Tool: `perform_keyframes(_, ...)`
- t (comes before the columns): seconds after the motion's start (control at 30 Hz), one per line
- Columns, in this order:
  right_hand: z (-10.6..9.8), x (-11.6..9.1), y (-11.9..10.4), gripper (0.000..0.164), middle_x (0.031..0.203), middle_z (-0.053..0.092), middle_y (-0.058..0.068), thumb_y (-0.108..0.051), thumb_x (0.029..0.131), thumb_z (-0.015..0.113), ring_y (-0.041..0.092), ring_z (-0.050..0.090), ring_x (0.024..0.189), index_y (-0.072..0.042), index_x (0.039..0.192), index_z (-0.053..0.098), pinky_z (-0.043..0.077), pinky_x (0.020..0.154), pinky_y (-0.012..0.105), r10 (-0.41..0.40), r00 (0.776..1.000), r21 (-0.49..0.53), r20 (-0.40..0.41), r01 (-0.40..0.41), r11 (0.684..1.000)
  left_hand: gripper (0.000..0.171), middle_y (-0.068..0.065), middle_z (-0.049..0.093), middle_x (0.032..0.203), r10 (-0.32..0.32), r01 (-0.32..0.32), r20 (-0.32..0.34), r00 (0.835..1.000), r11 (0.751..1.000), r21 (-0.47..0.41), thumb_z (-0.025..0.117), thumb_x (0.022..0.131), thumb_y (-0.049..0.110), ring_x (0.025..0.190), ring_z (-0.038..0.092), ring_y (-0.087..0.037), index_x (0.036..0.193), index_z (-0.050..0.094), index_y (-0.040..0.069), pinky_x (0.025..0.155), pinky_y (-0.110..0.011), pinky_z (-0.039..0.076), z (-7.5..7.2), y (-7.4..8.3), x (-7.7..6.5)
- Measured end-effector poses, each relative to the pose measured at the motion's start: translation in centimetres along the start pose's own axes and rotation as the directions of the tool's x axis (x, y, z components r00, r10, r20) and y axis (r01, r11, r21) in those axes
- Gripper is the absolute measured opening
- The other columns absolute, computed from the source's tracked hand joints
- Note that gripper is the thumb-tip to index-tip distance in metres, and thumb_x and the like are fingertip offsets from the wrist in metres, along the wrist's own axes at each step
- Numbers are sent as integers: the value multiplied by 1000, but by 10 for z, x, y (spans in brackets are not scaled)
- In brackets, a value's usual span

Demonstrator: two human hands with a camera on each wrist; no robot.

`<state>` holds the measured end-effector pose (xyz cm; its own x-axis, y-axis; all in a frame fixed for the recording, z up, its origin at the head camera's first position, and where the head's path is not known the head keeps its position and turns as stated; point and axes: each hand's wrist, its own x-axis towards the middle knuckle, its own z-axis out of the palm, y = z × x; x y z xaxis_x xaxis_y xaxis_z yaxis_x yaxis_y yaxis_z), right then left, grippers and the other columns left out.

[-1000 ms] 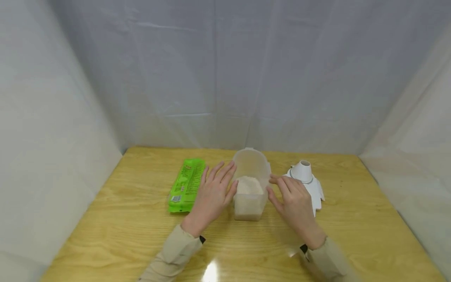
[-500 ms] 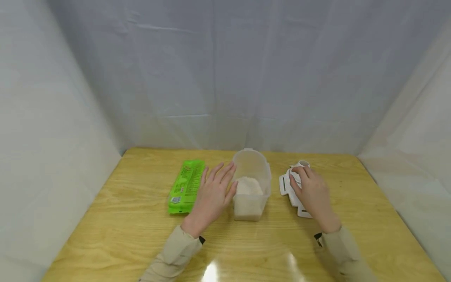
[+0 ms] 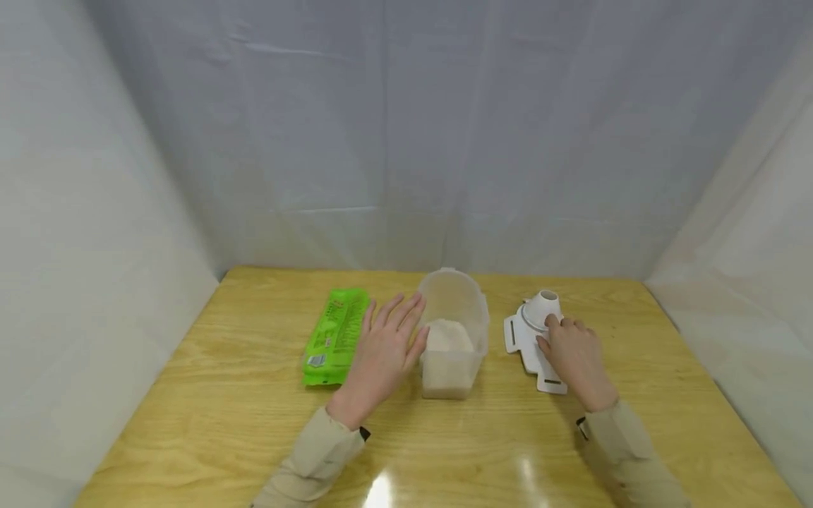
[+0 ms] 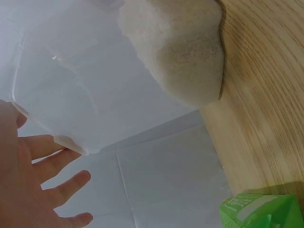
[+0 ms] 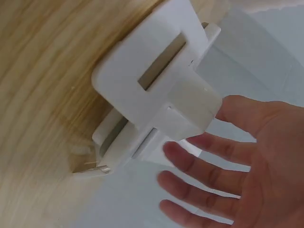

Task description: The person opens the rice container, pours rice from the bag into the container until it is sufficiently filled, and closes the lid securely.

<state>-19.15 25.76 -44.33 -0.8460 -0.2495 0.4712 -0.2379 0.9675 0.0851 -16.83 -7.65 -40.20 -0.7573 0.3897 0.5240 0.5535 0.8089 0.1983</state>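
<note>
A translucent plastic bin [image 3: 452, 300] stands on the table, partly filled with pale grains [image 3: 447, 335] that look like rice. My left hand [image 3: 384, 346] rests against its left side with fingers spread. In the left wrist view, the left fingertips [image 4: 71, 154] touch the bin's rim. A white plastic lid [image 3: 533, 349] with a cone-shaped spout [image 3: 544, 305] lies right of the bin. My right hand [image 3: 576, 356] is at the lid's right side, its fingers loosely bent. In the right wrist view, the thumb meets the lid's edge and the index fingertip is partly hidden behind it.
A green printed packet [image 3: 335, 339] lies left of the bin, close beside my left hand. The wooden table [image 3: 254, 395] is enclosed by pale sheeting [image 3: 406, 141] at the back and both sides.
My right hand has left the bin's right side, passed over the lid's spout and come down at the lid's right side. The left hand and the bin stay put.
</note>
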Motion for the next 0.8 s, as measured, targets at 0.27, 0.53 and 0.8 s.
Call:
perform_keyframes(0.27, 8, 0, 4, 29, 51, 46, 10, -8, 82, 82, 23, 44, 42, 2, 78, 55, 37, 35, 34, -9, 1000, 18, 1, 9, 1000, 49, -7, 49, 153, 9, -9, -3, 1000, 1000, -10, 43, 108, 34, 141, 44, -35, 148, 51, 6, 119, -64, 22, 0, 1, 2)
perform_keyframes(0.53, 12, 4, 5, 22, 49, 45, 13, 0, 83, 70, 29, 47, 41, 1, 72, 50, 40, 36, 41, 34, 996, 0, -87, -34, 999, 49, -7, 49, 153, 1, -1, -6, 1000, 999, -32, 44, 108, 33, 142, 43, -34, 147, 51, 5, 120, -64, 21, 1, 1, 2)
perform_keyframes(0.8, 11, 7, 3, 15, 52, 51, 16, -5, 88, 67, 36, 51, 47, 4, 81, 57, 43, 39, 46, 117, 982, 29, -150, -114, 993, 49, -8, 50, 153, -1, 1, -10, 1000, 999, -36, 44, 108, 32, 142, 43, -36, 147, 52, 4, 119, -65, 21, 1, 1, -1)
